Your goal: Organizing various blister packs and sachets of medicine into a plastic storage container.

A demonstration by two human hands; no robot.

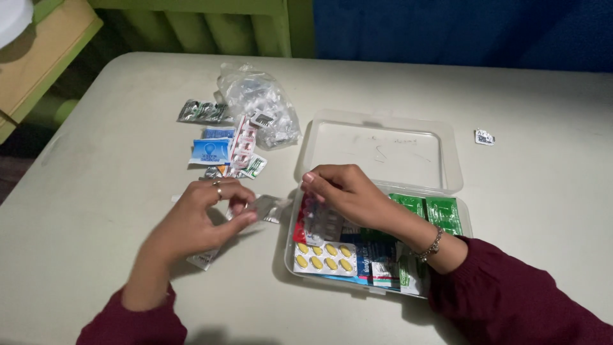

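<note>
The left hand (203,220), a ring on one finger, pinches a silvery foil strip (267,206) between thumb and fingertips, just left of the clear plastic box (383,265). The right hand (345,191), with a bracelet at the wrist, reaches over the box's left end, its fingers closed on a blister strip (322,225) that stands tilted above the packed contents. Below that strip lies a card of yellow tablets (324,257), with blue packets beside it and green packets (434,211) at the far corner. The box's hinged lid (380,150) lies open flat on the bench (102,191). Beyond the left hand sit loose sachets, a blue one (209,151) among them, and a crumpled clear bag (258,102). A small scrap (484,137) lies well apart to the right.
</note>
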